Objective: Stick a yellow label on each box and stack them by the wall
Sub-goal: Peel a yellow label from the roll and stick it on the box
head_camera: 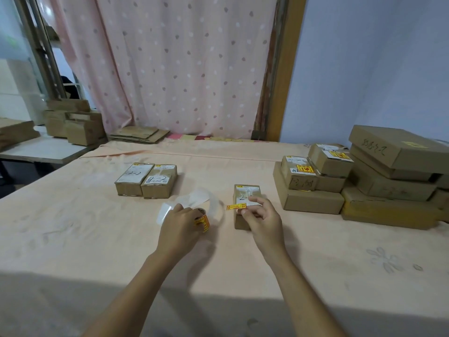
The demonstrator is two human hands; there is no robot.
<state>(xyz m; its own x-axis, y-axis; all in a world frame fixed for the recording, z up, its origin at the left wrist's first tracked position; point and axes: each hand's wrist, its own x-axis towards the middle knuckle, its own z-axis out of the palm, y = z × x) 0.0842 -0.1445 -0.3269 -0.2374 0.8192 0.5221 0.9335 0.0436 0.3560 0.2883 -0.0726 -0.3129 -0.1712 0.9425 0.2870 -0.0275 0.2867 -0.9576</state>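
As the head view looks down over a table (97, 227) covered with a peach cloth, both bare forearms reach forward near its middle. The left hand (179, 221) curls its fingers round a roll of yellow labels (202, 221) that sits on the cloth, and a clear-white backing strip (196, 199) loops away from the roll behind the hand. The right hand (262, 217) pinches one loose yellow label (237, 207) between thumb and fingertips, holding it level just above the near left edge of a small cardboard box (244, 193). That box lies flat on the table directly under the right hand, with a white shipping slip on its top. Whether the label touches the box cannot be told.

Farther back and to the left, two more small boxes (134, 177) (159, 180) lie side by side, touching, each with a white slip on top. On the right, against the blue wall (364, 69), a stack of boxes (388, 152) stands in several layers, and some of them carry a yellow sticker (305, 169). A pink dotted curtain (182, 69) hangs behind the table, with flattened cardboard (138, 135) at its foot.
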